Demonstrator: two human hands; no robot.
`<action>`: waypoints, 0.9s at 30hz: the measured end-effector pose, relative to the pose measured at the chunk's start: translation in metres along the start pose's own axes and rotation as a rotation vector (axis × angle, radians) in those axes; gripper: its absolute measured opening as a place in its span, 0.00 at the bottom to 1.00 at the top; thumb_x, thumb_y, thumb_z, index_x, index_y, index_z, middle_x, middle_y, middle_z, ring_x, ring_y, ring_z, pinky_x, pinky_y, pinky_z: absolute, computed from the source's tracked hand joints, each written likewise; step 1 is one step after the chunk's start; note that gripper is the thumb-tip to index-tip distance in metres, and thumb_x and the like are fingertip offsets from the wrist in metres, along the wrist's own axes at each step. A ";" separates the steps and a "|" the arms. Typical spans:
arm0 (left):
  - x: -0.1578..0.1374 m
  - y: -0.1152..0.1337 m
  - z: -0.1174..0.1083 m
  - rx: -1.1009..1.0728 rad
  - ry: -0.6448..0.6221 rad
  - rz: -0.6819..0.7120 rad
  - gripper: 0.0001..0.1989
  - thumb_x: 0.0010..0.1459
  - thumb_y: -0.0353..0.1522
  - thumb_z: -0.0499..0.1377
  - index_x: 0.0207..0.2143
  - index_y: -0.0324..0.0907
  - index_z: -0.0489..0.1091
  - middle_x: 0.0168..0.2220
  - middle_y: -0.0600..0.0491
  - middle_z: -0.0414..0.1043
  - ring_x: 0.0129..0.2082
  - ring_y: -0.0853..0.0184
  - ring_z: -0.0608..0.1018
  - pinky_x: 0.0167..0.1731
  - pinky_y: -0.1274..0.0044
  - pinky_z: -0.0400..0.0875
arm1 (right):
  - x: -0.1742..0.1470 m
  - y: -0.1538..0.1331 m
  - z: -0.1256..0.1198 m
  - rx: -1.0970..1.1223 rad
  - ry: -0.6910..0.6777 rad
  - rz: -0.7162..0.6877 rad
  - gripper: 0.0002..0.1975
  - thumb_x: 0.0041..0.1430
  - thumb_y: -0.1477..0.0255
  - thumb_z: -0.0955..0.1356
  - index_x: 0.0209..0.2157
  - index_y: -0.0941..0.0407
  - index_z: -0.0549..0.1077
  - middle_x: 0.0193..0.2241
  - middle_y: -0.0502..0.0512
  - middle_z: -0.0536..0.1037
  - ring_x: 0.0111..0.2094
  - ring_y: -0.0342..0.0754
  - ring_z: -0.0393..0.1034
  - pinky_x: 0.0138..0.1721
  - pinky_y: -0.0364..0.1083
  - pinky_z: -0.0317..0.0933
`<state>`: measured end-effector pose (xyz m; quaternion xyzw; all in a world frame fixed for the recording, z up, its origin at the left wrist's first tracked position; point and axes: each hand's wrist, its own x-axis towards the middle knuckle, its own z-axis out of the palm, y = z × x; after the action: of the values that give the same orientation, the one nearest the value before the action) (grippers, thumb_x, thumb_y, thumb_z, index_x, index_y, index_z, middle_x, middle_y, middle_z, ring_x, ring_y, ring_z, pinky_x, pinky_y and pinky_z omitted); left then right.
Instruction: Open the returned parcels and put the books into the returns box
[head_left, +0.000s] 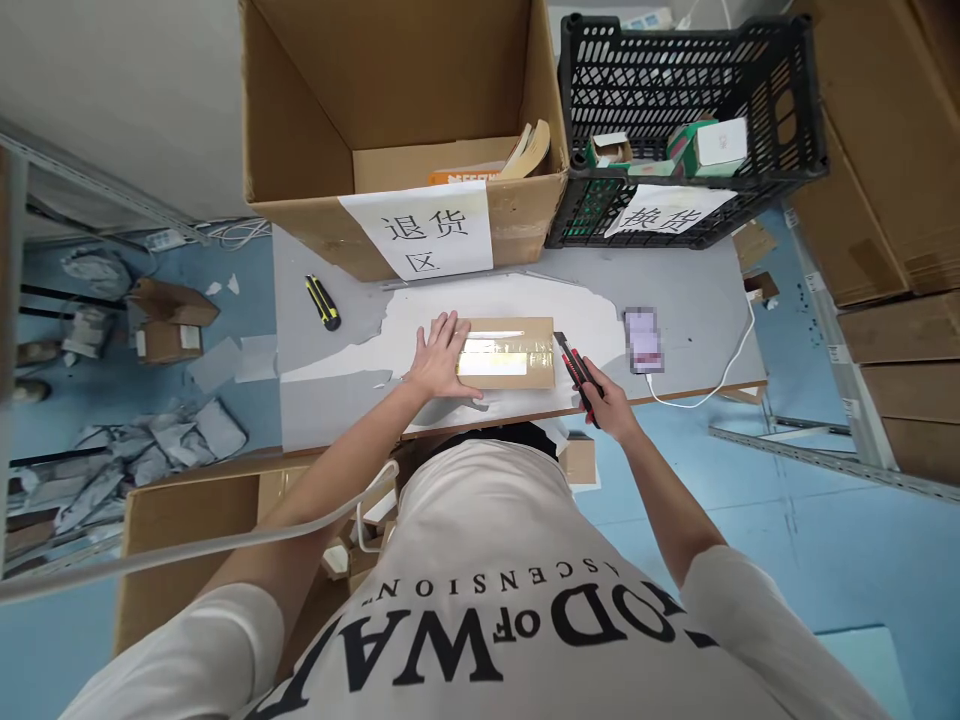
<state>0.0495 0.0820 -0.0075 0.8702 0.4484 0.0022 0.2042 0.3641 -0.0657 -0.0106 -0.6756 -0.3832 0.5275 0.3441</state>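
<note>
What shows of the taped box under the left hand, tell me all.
The box is low, rectangular and plain brown, apparently cardboard. Shiny yellowish tape runs along its top, with bright white strips that may be glare. It looks shut and lies flat on the table, long sides running left to right. The spread left hand rests on its left end; a knife reaches close to its right end, contact unclear.

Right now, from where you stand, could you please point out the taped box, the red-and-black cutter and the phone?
Taped box (506,352): head view, middle of its top face.
Red-and-black cutter (577,371): head view, on its handle.
Phone (644,340): head view, middle of its screen.
</note>
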 end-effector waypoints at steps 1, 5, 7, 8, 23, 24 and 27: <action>0.001 0.000 0.001 -0.009 0.008 0.002 0.70 0.29 0.62 0.64 0.68 0.36 0.43 0.69 0.32 0.37 0.67 0.35 0.42 0.60 0.47 0.37 | -0.001 0.001 -0.001 -0.005 -0.004 -0.005 0.36 0.59 0.54 0.63 0.66 0.50 0.54 0.37 0.54 0.75 0.22 0.40 0.65 0.14 0.40 0.63; 0.001 -0.004 0.008 -0.072 0.082 0.061 0.69 0.28 0.61 0.65 0.67 0.34 0.46 0.67 0.30 0.42 0.67 0.36 0.44 0.61 0.51 0.45 | -0.002 -0.001 -0.007 -0.113 -0.027 -0.013 0.34 0.60 0.56 0.62 0.66 0.49 0.55 0.33 0.52 0.75 0.20 0.39 0.63 0.14 0.40 0.63; 0.002 -0.006 0.010 -0.098 0.113 0.080 0.69 0.27 0.60 0.66 0.66 0.34 0.47 0.66 0.30 0.44 0.66 0.36 0.45 0.61 0.52 0.47 | -0.001 -0.006 -0.011 -0.203 -0.040 -0.015 0.31 0.61 0.58 0.61 0.65 0.48 0.56 0.31 0.51 0.75 0.18 0.39 0.61 0.15 0.41 0.64; 0.002 -0.007 0.010 -0.108 0.122 0.080 0.69 0.27 0.60 0.67 0.66 0.34 0.47 0.66 0.30 0.44 0.66 0.36 0.45 0.61 0.52 0.47 | 0.000 -0.009 -0.013 -0.247 -0.044 -0.020 0.30 0.62 0.59 0.61 0.65 0.48 0.57 0.30 0.50 0.75 0.18 0.39 0.60 0.16 0.42 0.64; -0.001 0.003 0.000 -0.105 0.044 -0.055 0.67 0.27 0.57 0.68 0.67 0.41 0.46 0.68 0.35 0.42 0.66 0.36 0.46 0.57 0.49 0.53 | -0.025 -0.030 -0.033 -0.350 -0.203 0.061 0.30 0.62 0.64 0.61 0.65 0.47 0.56 0.26 0.49 0.73 0.18 0.39 0.61 0.14 0.39 0.60; -0.001 0.003 0.001 -0.110 0.051 -0.052 0.67 0.27 0.57 0.68 0.67 0.41 0.46 0.67 0.34 0.42 0.66 0.36 0.46 0.57 0.49 0.53 | -0.028 -0.027 -0.033 -0.334 -0.221 0.072 0.30 0.62 0.63 0.61 0.65 0.47 0.57 0.26 0.49 0.73 0.18 0.39 0.61 0.14 0.39 0.60; 0.000 0.000 0.003 -0.137 0.074 -0.028 0.68 0.26 0.57 0.69 0.67 0.39 0.47 0.67 0.32 0.43 0.66 0.36 0.45 0.58 0.49 0.52 | -0.035 -0.015 -0.032 -0.286 -0.236 0.078 0.29 0.61 0.62 0.62 0.64 0.46 0.59 0.28 0.50 0.74 0.19 0.39 0.61 0.13 0.39 0.59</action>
<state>0.0500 0.0806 -0.0106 0.8470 0.4667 0.0620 0.2467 0.3872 -0.0912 0.0249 -0.6655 -0.4656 0.5560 0.1766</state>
